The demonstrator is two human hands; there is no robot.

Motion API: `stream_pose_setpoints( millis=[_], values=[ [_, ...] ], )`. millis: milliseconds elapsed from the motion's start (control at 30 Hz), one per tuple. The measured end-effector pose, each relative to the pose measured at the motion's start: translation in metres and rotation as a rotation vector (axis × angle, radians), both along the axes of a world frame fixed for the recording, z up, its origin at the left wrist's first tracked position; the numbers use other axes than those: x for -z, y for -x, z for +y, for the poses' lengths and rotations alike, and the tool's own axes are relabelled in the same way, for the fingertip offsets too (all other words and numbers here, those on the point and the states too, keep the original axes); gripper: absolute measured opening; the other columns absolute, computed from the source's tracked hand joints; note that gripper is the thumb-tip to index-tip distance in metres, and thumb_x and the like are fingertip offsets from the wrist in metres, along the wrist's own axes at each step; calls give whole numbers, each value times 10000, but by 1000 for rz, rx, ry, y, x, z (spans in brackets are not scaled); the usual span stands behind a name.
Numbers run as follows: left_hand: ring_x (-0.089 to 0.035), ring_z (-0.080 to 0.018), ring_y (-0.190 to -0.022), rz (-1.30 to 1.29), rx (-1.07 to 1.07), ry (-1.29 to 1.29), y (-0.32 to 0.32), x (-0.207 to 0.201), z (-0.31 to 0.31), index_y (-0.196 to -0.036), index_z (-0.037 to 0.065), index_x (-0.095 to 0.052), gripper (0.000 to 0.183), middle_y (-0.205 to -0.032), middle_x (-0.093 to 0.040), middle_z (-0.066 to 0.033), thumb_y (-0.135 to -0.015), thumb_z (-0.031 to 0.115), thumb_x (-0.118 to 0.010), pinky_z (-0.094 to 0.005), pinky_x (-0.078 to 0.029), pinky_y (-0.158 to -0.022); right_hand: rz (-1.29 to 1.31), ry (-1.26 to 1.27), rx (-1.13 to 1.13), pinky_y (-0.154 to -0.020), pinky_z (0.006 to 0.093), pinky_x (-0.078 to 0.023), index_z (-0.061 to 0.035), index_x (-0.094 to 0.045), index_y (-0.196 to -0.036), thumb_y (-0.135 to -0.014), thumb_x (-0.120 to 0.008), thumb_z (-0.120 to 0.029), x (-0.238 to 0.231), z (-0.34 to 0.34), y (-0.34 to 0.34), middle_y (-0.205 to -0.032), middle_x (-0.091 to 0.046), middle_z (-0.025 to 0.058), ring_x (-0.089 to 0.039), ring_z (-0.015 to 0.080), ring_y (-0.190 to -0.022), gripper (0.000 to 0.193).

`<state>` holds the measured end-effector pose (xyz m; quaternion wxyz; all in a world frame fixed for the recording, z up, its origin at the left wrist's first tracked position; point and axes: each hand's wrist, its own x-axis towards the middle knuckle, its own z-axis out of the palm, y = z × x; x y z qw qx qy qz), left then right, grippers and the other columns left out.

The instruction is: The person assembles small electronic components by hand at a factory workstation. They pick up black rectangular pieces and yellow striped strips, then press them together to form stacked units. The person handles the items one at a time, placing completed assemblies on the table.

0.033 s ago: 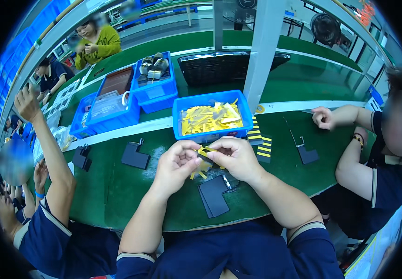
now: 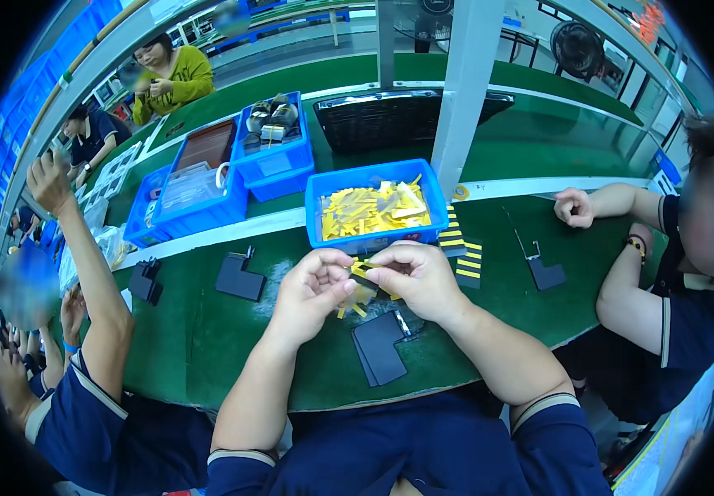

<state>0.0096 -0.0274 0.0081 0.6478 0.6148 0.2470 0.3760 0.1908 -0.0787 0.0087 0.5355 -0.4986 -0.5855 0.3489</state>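
We pinch a small yellow-and-black strip in the right fingers; the left fingers stand slightly apart at its left end, and we cannot tell whether they grip. We judge the strip light, thin, flexible and possibly sticky: take hold by its ends. A blue box sits just beyond the fingers.

Flat black L-shaped pieces lie at three spots, with two visible in the nearest; one dark blocky stack; two black rectangular cards with yellow stripes; at least five blue plastic boxes; one heap of thin yellow strips, too many to count; one wide black panel; two upright grey metal posts
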Motion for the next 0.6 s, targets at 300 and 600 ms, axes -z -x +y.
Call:
stream_pose_setpoints(
  millis=[300, 600],
  values=[
    [-580, -300, -750, 1032, -247, -738, 7, 10, 11, -901, 6, -580, 262, -822, -585, -126, -676, 104, -672, -380, -470, -664, 274, 39, 87, -580, 184, -448, 28, -626, -893, -798, -657, -50, -12, -1, -10, -760, -599, 19, -544, 48, -638, 127],
    [-560, -296, -861, 957, 186, -1093, -18, -16, -57, -1154, -11, -512, 871, -920, -558, -159, -514, 526, -761, -360, -461, -752, 26, -104, 160, -601, 210, -465, 23, -637, -881, -771, -669, -49, -7, -1, -9, -794, -605, 51, -573, 81, -657, 136]
  ],
)
